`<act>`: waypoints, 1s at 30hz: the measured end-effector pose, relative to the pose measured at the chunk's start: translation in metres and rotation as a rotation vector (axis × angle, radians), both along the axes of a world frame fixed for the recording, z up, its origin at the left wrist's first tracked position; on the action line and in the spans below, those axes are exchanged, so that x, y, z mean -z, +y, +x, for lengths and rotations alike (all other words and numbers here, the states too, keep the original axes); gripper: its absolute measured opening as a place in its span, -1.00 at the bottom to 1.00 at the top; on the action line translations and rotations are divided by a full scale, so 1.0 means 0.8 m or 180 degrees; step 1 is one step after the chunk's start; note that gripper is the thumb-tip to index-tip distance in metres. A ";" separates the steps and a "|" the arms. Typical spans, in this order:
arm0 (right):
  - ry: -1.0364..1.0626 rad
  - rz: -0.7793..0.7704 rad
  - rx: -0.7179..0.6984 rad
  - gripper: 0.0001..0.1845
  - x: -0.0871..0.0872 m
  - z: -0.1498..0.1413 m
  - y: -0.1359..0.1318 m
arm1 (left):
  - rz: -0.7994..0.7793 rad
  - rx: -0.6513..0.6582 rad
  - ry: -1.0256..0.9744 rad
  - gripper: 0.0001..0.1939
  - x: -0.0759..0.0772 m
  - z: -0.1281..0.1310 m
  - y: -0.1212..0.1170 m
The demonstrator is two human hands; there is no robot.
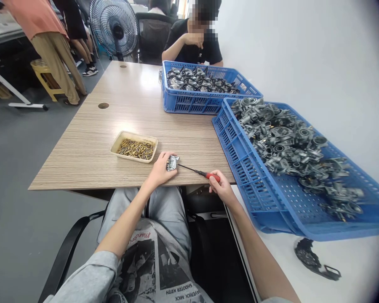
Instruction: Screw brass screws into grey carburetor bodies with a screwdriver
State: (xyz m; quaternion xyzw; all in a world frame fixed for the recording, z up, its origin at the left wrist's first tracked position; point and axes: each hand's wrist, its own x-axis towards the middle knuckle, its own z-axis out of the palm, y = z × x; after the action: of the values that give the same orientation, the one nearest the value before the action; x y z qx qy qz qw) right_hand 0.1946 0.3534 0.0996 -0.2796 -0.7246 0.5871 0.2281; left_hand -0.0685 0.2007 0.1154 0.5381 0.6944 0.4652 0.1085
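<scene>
Gripping a red screwdriver in the right hand, aiming it at a metal part. Holding that part in the left hand, near a cream tray.

The grey shirt reads "SHOOTER KEITH" and "AVERICK, MICK", its red script only partly legible.

Bench, before me. Tub holding small pins: on it, left of the metal part in my left fingers. Screwdriver: in my right fingers, tip towards the part; contact too small to tell. Far crate, filled: behind, on the bench. Near crate, filled: right. Loose piece: nearer me, on the side surface.
</scene>
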 end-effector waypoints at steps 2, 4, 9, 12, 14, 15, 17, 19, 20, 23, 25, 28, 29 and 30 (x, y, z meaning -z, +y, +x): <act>-0.0001 0.0002 -0.0003 -0.55 0.000 0.000 0.000 | 0.0006 -0.0004 0.0005 -0.45 0.000 0.000 0.000; 0.0000 0.0004 -0.0009 -0.55 0.000 0.000 0.000 | 0.0005 -0.0011 0.0000 -0.46 -0.001 0.000 0.000; 0.0007 0.0012 -0.0019 -0.57 0.001 0.000 0.000 | 0.0002 -0.0008 -0.0017 -0.46 -0.002 0.001 0.000; -0.0007 0.0022 -0.0017 -0.58 0.002 0.000 0.000 | -0.0021 -0.0028 -0.0026 -0.46 -0.003 0.001 0.000; -0.0014 0.0028 -0.0013 -0.57 0.002 0.000 0.001 | -0.0028 -0.0030 -0.0031 -0.45 -0.003 0.001 0.000; -0.0015 0.0031 -0.0009 -0.57 0.002 0.000 0.001 | -0.0025 -0.0029 -0.0032 -0.45 -0.003 0.001 0.000; -0.0019 0.0041 -0.0007 -0.56 0.002 0.000 0.000 | -0.0014 -0.0027 -0.0029 -0.45 -0.002 0.001 0.000; -0.0026 0.0053 -0.0005 -0.56 0.001 -0.001 0.000 | 0.0005 -0.0027 -0.0017 -0.45 -0.002 0.001 0.000; -0.0032 0.0061 -0.0002 -0.56 0.000 -0.001 0.000 | 0.0013 -0.0028 -0.0010 -0.45 -0.001 0.001 0.000; -0.0079 0.0092 0.0007 -0.59 -0.002 0.000 -0.001 | 0.0008 -0.0042 -0.0008 -0.46 -0.003 0.001 0.000; -0.0097 0.0112 0.0007 -0.60 -0.003 0.000 -0.002 | -0.0017 -0.0054 -0.0016 -0.46 -0.004 0.002 0.000; -0.0097 0.0130 0.0002 -0.60 -0.003 0.001 -0.002 | -0.0035 -0.0066 -0.0013 -0.46 -0.006 0.003 -0.001; -0.0101 0.0133 0.0003 -0.59 -0.003 0.001 -0.002 | -0.0033 -0.0070 -0.0008 -0.46 -0.006 0.003 -0.001; -0.0111 0.0138 0.0004 -0.60 -0.002 0.001 -0.001 | -0.0028 -0.0073 -0.0004 -0.47 -0.007 0.003 -0.001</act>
State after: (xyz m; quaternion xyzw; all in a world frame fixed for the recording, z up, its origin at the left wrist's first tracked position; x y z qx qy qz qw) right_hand 0.1953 0.3522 0.1016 -0.2852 -0.7409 0.5662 0.2219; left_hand -0.0660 0.2002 0.1206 0.5293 0.7025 0.4638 0.1059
